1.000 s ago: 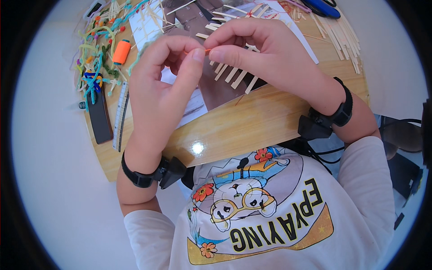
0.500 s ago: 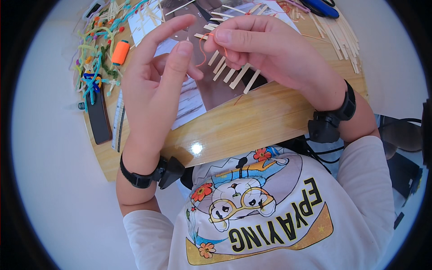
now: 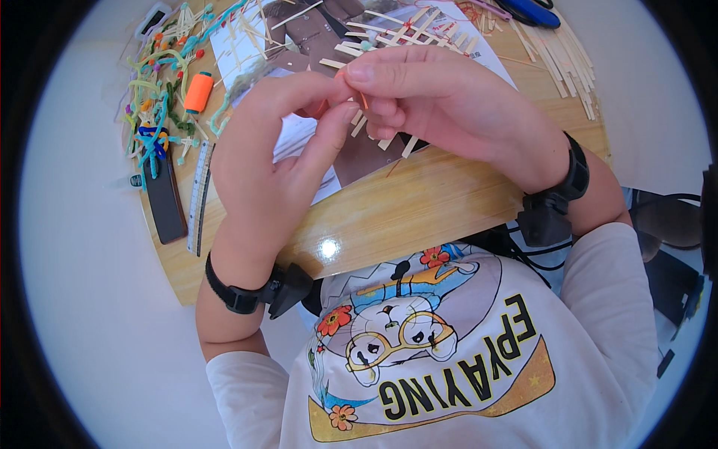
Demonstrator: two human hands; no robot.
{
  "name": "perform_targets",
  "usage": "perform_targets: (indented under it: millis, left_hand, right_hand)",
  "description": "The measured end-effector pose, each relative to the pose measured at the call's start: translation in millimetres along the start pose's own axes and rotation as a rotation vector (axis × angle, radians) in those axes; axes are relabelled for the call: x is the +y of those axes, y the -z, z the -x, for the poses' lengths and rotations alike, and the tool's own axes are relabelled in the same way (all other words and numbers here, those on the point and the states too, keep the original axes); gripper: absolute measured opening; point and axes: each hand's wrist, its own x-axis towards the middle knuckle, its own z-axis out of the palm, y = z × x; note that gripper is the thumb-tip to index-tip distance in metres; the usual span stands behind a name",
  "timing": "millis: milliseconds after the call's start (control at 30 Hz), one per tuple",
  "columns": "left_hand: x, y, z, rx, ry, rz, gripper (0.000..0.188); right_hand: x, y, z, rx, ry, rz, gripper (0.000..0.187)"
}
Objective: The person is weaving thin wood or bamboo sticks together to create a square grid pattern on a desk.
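Over the sheets, my right hand (image 3: pixel 449 101) pinches a thin orange thread (image 3: pixel 365 101) between thumb and fingers, with a short bit hanging below the fingertips. My left hand (image 3: pixel 273 142) has come up against it, its curled index finger and thumb closed in on the thread at the right fingertips. Exactly how the left fingers grip it is partly hidden. Beneath and beyond both hands lies a lattice of pale wooden sticks (image 3: pixel 410 146), tied with red thread in places. It rests on a printed picture sheet (image 3: pixel 355 168), partly covered by my hands.
On the left are an orange thread spool (image 3: pixel 199 93), a pile of colourful pipe cleaners (image 3: pixel 161 82), a dark flat case (image 3: pixel 164 202) and a clear ruler (image 3: pixel 199 196). Loose sticks (image 3: pixel 565 67) and blue-handled scissors (image 3: pixel 532 12) lie at the far right of the wooden table (image 3: pixel 404 206).
My left hand has moved right and its fingers have closed in to meet my right fingertips at the thread. The right hand has shifted slightly downward. The picture sheet has shifted a little.
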Motion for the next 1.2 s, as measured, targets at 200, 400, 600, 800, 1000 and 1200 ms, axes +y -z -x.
perform_targets:
  millis: [200,400,600,800,1000,1200]
  left_hand:
    - [-3,4,-2,-0.029,-0.222,-0.199,0.032]
    - [-5,4,0,0.018,-0.328,-0.249,0.036]
    - [-5,3,0,0.043,-0.364,-0.254,0.036]
    - [3,3,5,-0.003,-0.132,-0.167,0.025]
    - [7,0,7,0.096,0.259,0.310,0.015]
    - [18,6,3,0.082,0.527,0.497,0.018]
  right_hand:
    - [8,-7,2,-0.024,-0.010,-0.100,0.027]
    - [10,-14,7,-0.017,-0.009,-0.154,0.027]
    - [12,-15,8,-0.040,-0.003,-0.191,0.028]
    - [10,-14,7,0.003,0.026,-0.118,0.024]
    - [1,-16,10,0.028,0.105,0.010,0.019]
    - [-3,-20,14,0.109,0.190,0.248,0.017]
